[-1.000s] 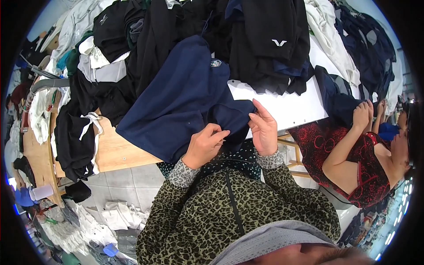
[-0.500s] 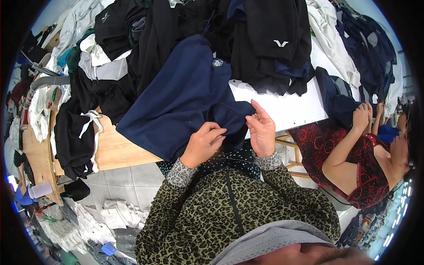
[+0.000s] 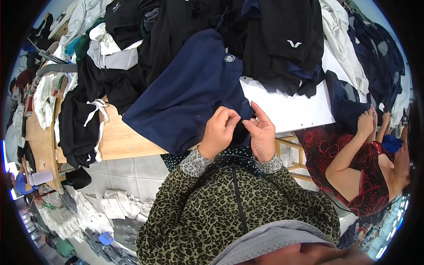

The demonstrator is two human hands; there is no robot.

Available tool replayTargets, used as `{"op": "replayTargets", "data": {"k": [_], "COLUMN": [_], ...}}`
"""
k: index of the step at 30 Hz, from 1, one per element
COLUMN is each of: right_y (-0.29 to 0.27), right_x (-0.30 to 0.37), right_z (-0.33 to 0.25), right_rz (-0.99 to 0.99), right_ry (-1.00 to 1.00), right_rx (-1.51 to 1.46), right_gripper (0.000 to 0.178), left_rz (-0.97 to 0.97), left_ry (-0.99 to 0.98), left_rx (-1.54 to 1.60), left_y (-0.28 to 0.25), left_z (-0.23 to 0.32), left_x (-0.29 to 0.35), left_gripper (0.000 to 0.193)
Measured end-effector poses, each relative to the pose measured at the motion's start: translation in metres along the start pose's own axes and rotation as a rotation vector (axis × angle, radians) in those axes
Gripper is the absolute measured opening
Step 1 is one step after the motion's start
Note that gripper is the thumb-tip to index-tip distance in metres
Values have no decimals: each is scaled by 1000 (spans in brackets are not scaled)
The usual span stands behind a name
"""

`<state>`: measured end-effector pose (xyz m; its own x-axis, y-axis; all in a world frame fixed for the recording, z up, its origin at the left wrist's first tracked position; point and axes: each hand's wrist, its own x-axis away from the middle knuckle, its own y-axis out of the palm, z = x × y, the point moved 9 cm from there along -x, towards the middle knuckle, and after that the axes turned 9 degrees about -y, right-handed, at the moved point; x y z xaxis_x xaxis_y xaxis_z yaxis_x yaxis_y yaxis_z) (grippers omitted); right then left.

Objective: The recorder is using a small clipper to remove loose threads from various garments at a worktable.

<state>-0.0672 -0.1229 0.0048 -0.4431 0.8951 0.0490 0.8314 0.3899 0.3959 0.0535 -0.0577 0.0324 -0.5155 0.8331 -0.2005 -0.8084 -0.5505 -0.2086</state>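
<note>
A: Left hand (image 3: 219,131) and right hand (image 3: 263,134) close together, fingertips at the near edge of the navy garment (image 3: 185,88); whether either grips cloth, cannot tell.

B: Its handling?

A: Probably soft, light, limp; best pinched by an edge. It lies on the table (image 3: 121,143), beside black clothes (image 3: 282,57).
</note>
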Motion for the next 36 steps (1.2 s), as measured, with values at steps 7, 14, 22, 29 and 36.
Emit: {"op": "replayTargets", "data": {"k": [7,14,22,29,36], "right_y": [4,0,3,-3,6], "right_x": [1,0,2,0,2], "right_z": [12,7,8,10,5], "right_rz": [18,3,-26,-30,-107], "right_ry": [86,31,30,27,11], "right_rx": [-82,11,91,78,159], "right_gripper": [56,56,54,50,53], "left_rz": [-312,-140,-111,-13,-57], "left_ry": [-794,-515,-270,-290,-277], "left_rx": [906,453,188,208,192], "left_y": [22,7,0,-8,2], "left_z": [-51,-34,-27,-20,-24], "left_x": [16,6,7,6,7], "left_gripper": [10,7,7,9,9]}}
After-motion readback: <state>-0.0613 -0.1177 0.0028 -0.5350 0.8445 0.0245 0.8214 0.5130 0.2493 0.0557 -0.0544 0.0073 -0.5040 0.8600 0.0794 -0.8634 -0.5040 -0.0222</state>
